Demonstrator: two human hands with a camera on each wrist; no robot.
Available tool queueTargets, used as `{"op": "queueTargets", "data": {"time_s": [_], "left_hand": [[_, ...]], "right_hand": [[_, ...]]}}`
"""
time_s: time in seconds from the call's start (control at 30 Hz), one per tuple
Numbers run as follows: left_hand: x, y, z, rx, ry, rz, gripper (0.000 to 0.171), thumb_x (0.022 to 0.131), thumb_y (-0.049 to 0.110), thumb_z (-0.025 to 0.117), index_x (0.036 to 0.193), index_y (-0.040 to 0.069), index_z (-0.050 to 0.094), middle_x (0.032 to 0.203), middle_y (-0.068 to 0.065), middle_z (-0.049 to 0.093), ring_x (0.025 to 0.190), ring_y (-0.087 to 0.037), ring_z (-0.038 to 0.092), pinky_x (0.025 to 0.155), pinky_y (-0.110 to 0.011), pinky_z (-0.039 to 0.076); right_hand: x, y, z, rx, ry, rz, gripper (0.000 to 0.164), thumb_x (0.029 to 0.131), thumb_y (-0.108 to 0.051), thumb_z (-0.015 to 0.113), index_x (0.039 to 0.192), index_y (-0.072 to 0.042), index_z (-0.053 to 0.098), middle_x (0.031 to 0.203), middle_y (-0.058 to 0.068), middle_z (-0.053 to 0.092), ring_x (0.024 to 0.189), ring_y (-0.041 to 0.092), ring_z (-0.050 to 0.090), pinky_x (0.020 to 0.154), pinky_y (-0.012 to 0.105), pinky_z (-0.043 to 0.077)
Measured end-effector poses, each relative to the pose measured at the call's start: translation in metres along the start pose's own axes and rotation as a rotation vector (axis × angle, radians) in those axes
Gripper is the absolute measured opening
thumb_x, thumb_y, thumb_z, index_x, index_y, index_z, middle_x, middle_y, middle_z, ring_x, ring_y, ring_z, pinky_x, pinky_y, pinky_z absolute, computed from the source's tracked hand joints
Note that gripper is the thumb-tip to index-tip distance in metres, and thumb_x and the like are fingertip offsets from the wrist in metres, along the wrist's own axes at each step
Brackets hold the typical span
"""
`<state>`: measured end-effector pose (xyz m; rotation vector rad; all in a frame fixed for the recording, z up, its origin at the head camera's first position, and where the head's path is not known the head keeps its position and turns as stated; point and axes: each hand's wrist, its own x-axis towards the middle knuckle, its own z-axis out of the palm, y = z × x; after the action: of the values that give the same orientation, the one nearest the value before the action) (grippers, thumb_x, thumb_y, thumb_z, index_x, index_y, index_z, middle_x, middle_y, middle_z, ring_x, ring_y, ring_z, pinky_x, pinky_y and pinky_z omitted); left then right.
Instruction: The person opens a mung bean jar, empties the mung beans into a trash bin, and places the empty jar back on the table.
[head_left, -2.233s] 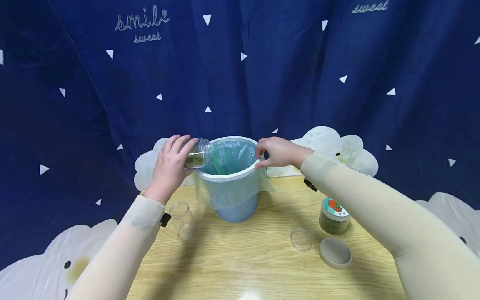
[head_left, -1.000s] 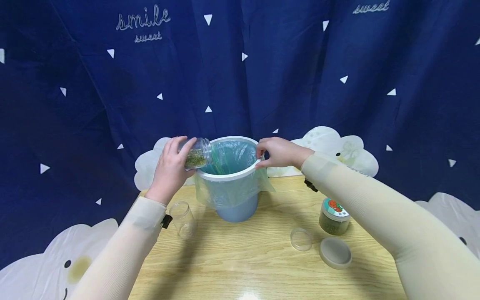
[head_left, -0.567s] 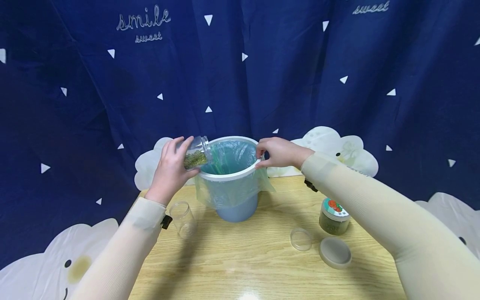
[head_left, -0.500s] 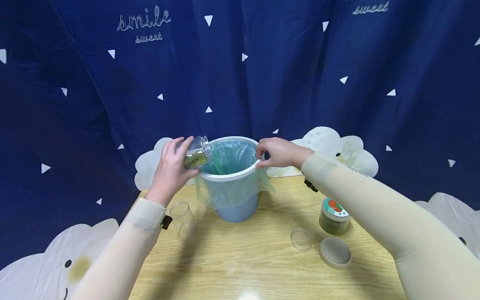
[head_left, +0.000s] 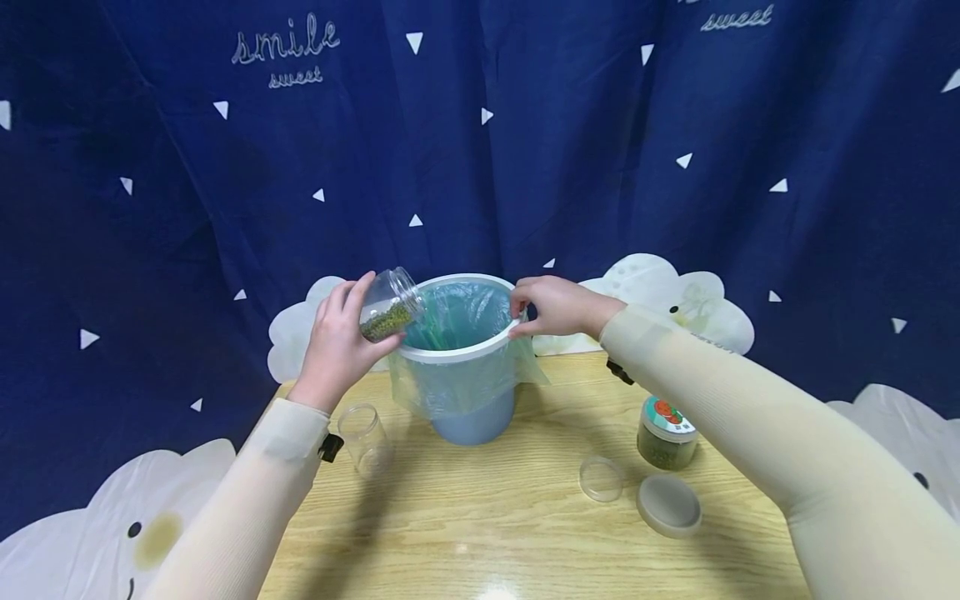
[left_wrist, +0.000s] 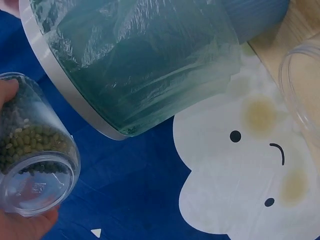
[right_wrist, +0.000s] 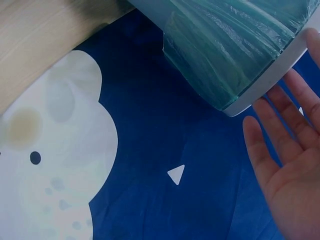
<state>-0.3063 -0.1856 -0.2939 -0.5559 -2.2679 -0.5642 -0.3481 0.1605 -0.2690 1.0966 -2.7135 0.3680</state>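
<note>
In the head view my left hand (head_left: 334, 348) grips a clear plastic jar (head_left: 388, 304) part filled with green mung beans (head_left: 387, 322). The lidless jar lies tilted, its mouth at the left rim of a light blue trash bin (head_left: 474, 417). In the left wrist view the jar's round base (left_wrist: 37, 187) faces the camera. A thin green bag (head_left: 465, 387) lines the bin and folds over its white rim. My right hand (head_left: 558, 304) holds that rim at the right, thumb and fingers on either side. In the right wrist view its fingers (right_wrist: 272, 130) lie along the rim's outside.
An uncovered clear jar (head_left: 366, 442) stands left of the bin. To the right are a closed jar (head_left: 667, 433) with a colourful lid label, a clear ring-like lid (head_left: 601, 480) and a grey lid (head_left: 669, 505) on the wooden table (head_left: 480, 517). A blue curtain (head_left: 480, 167) hangs behind.
The jar in my left hand has turned from nearly level to mouth slightly higher in the head view, and its beans have shifted. My right hand stays on the bin's rim.
</note>
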Motion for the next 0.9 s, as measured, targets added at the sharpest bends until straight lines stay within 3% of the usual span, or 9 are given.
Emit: {"op": "queueTargets", "data": {"time_s": [0.23,0.47,0.9], "left_hand": [[-0.0014,-0.0003,0.0015,-0.024,0.012,-0.026,0.098,0.069,0.027,0.095,0.148,0.002,0.043,0.138,-0.026,0.054,0.126,-0.049,0.048,0.109,-0.060,0.040],[-0.0030,-0.0016,0.0030,-0.042,0.031,-0.051,0.088,0.067,0.025,0.096,0.134,0.000,0.045,0.130,-0.024,0.056,0.117,-0.046,0.050,0.103,-0.057,0.041],[-0.0038,-0.0014,0.0025,-0.078,0.057,-0.084,0.091,0.065,0.022,0.097,0.138,0.001,0.048,0.133,-0.024,0.049,0.121,-0.045,0.048,0.106,-0.058,0.041]], "right_hand": [[-0.0001,0.0004,0.0011,0.002,-0.011,0.022,0.028,0.086,-0.036,0.085,0.093,-0.013,0.070,0.102,0.002,0.067,0.097,0.019,0.064,0.093,0.037,0.054],[0.0001,-0.0004,0.0008,0.007,-0.010,0.020,0.027,0.085,-0.035,0.085,0.093,-0.013,0.070,0.102,0.003,0.067,0.096,0.019,0.064,0.092,0.037,0.054],[0.0002,0.0011,0.0031,0.006,-0.004,0.021,0.027,0.086,-0.035,0.084,0.094,-0.014,0.070,0.102,0.002,0.067,0.096,0.019,0.063,0.092,0.037,0.054]]}}
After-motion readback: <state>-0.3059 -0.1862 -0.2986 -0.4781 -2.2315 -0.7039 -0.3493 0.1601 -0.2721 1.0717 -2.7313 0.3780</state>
